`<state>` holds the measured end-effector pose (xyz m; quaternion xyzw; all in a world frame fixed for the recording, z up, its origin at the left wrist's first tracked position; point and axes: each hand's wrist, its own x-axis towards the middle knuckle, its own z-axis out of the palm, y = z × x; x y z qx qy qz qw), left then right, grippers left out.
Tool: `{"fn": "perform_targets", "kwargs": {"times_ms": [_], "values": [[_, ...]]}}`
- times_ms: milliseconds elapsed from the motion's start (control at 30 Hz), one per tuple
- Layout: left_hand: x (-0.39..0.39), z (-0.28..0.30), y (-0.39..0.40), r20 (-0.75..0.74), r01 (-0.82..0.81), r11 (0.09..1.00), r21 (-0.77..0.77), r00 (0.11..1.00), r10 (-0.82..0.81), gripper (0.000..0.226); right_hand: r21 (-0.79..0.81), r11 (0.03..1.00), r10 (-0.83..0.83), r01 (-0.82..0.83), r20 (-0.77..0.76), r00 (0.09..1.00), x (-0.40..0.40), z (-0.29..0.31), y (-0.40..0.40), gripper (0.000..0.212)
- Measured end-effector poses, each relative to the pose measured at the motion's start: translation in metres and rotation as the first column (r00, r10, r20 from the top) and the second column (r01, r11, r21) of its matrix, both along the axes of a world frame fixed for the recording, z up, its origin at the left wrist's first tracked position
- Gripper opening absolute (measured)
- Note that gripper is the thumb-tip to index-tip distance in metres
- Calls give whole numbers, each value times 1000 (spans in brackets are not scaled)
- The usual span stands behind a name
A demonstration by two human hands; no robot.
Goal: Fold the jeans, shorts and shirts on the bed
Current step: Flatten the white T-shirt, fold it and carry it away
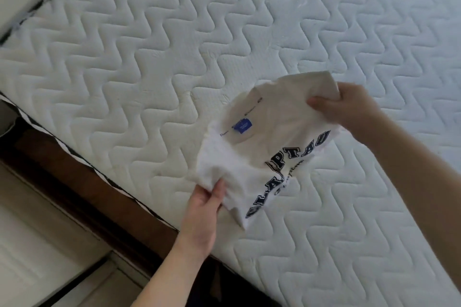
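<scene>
The bed (149, 62) fills most of the view. Its white top has a wavy stitched pattern. The far and right sides of the bed run out of view, so you cannot see where it ends. Along the near left edge is a dark brown wooden frame (82, 194), and part of it is hidden behind the left arm. Past the frame, in the lower left corner, is a pale floor (30, 257), blurry and hard to make out.

A cream shirt (272, 142) is held up just over the bed, near its near edge. It is bunched and partly folded, so its full shape cannot be seen. Big dark blue letters (294, 164) curve across the front. Creases hide some of them, and the whole word cannot be read. Smaller writing under them is too blurry to read. A little blue tag (241, 125) sits inside the collar.

The right hand (349, 107) grips the far top edge of the shirt, with the thumb on top and the fingers tucked under the cloth, out of sight. The left hand (203, 209) pinches the near lower corner, thumb pressed on the cloth. Both arms are bare and are cut off at the bottom and right edges.
</scene>
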<state>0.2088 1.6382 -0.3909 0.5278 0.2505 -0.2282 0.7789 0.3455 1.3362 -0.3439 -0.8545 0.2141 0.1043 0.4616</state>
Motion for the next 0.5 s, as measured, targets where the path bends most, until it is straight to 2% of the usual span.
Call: {"fn": "perform_targets", "kwargs": {"times_ms": [133,300,400,500], "values": [[25,70,32,212,77,985,152,971,-108,37,241,955,-210,175,128,969,-68,60,10,19],[54,144,53,435,53,900,432,862,-260,41,383,881,-378,277,218,900,-142,116,19,21],[65,187,47,463,85,854,514,810,-359,30,399,860,-438,318,261,860,-187,149,23,24],[69,217,25,399,262,838,479,785,-474,22,380,843,-492,380,259,831,-228,176,24,23]]}}
